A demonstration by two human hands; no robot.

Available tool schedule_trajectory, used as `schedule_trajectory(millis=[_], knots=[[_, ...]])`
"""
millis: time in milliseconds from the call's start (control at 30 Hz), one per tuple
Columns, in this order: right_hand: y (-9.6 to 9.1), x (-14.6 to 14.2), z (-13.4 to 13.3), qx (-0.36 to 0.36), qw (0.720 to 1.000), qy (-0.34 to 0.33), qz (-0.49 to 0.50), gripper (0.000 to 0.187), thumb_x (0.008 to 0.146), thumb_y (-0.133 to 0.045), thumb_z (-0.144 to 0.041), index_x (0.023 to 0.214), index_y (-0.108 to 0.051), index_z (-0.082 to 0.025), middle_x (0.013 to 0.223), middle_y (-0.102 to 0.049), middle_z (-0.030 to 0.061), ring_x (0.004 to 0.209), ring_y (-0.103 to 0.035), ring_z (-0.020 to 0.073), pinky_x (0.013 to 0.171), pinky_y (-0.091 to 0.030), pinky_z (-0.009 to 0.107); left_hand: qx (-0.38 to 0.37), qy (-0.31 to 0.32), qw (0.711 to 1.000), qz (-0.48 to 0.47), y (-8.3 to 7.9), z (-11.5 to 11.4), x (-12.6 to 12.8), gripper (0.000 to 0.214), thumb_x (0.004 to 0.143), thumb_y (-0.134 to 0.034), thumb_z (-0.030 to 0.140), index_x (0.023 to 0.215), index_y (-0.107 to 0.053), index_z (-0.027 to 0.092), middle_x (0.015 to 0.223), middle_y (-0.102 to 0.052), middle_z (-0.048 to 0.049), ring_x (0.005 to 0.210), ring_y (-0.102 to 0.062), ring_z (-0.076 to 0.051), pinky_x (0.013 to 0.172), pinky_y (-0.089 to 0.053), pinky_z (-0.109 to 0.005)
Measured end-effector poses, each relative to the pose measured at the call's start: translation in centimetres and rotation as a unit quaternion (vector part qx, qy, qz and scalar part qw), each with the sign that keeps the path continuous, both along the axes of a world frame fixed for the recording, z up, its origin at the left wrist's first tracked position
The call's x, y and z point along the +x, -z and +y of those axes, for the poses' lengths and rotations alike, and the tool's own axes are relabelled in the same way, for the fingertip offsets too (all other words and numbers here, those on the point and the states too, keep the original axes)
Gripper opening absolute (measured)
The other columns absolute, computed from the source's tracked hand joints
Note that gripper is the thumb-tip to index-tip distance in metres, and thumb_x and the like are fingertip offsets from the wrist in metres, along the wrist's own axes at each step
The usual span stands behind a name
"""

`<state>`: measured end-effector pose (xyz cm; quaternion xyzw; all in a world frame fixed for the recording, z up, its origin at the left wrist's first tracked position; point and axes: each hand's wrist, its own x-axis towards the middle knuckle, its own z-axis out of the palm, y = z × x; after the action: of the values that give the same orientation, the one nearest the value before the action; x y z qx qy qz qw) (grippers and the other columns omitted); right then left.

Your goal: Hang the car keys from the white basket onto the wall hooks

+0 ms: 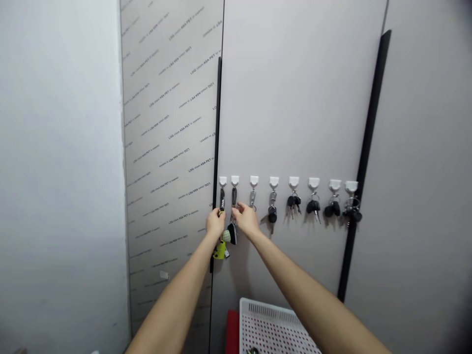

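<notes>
white mesh basket (258, 314) nearest, low in front, with a red object (232, 332) just beside it on the left, both well under the forearms. further out, left hand (215, 223) pinched shut on the green-tagged key bunch (220, 250), gripping just under the dark strap, green tag and pale fob dangling below the wrist. bunch hanging from the first hook (222, 181), at the left end of the row, right beside the black edge strip (217, 147). right hand (246, 220) at the black-fob bunch (232, 232) on the second hook (235, 180), fingertips touching its strap; cannot tell whether clamped or merely resting.

judged best here: set the left pinch high, close to the strap, to limit swing. move the loop straight up and over the hook lip rather than dragging sideways. hold the neighbouring bunch aside with the right fingers to avoid a tangle. likely risk: snagging the loop, or straining the small hook by tugging downward.

beyond, six more hooks with other key bunches (313, 206) running right across a grey door (295, 98), and a film-covered panel (169, 147) to the left.
</notes>
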<state>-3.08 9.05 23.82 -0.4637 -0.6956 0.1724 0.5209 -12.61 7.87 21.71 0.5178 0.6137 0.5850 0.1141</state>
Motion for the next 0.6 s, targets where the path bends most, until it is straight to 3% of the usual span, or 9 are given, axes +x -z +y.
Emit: schedule_trajectory(millis=[167, 300, 400, 500, 600], knots=[[-0.5, -1.3, 1.5, -0.012, 1.0, 0.005, 0.002, 0.024, 0.063, -0.043, -0.027, 0.078, -0.055, -0.012, 0.066, -0.059, 0.0048, 0.057, -0.054, 0.012, 0.054, -0.04, 0.022, 0.056, -0.008, 0.998, 0.034, -1.9, -0.2, -0.1, 0.022, 0.067, -0.036, 0.024, 0.064, -0.056, 0.014, 0.06, -0.056, -0.0022, 0.055, -0.047, -0.01, 0.05, -0.033, -0.019], [-2.9, -1.1, 0.7, 0.026, 0.998, -0.005, 0.052, 0.024, 0.064, -0.043, -0.029, 0.079, -0.052, -0.013, 0.057, -0.054, 0.0009, 0.046, -0.05, 0.0088, 0.046, -0.039, 0.02, 0.131, -0.017, 0.991, -0.035, -4.7, -0.8, -1.0, 0.022, 0.066, -0.036, 0.026, 0.061, -0.054, 0.014, 0.055, -0.052, 0.0005, 0.048, -0.043, -0.007, 0.046, -0.031, -0.017], [-4.8, -0.2, -0.9, 0.034, 0.994, -0.07, 0.071, 0.022, 0.063, -0.045, -0.028, 0.079, -0.05, -0.014, 0.055, -0.051, -0.0015, 0.042, -0.047, 0.0059, 0.04, -0.036, 0.017, 0.169, 0.039, 0.982, -0.08, -6.3, -1.6, -0.8, 0.021, 0.065, -0.037, 0.027, 0.065, -0.053, 0.014, 0.056, -0.051, 0.0017, 0.044, -0.039, -0.005, 0.044, -0.03, -0.016], [-4.6, 1.5, -2.5, 0.006, 0.987, -0.15, 0.061, 0.019, 0.062, -0.047, -0.026, 0.076, -0.048, -0.014, 0.054, -0.049, -0.0029, 0.039, -0.045, 0.0047, 0.035, -0.033, 0.014, 0.147, 0.139, 0.976, -0.079, -5.7, -2.7, 0.5, 0.02, 0.064, -0.039, 0.027, 0.067, -0.053, 0.013, 0.052, -0.046, 0.0033, 0.042, -0.034, -0.004, 0.042, -0.027, -0.016], [-2.1, 4.0, -4.0, -0.051, 0.98, -0.188, 0.043, 0.015, 0.061, -0.047, -0.025, 0.072, -0.046, -0.014, 0.05, -0.046, -0.004, 0.038, -0.044, 0.0048, 0.034, -0.032, 0.015, 0.101, 0.198, 0.973, -0.057, -2.8, -3.9, 2.4, 0.018, 0.063, -0.04, 0.025, 0.063, -0.053, 0.012, 0.048, -0.041, 0.0045, 0.043, -0.032, -0.004, 0.042, -0.026, -0.016]])
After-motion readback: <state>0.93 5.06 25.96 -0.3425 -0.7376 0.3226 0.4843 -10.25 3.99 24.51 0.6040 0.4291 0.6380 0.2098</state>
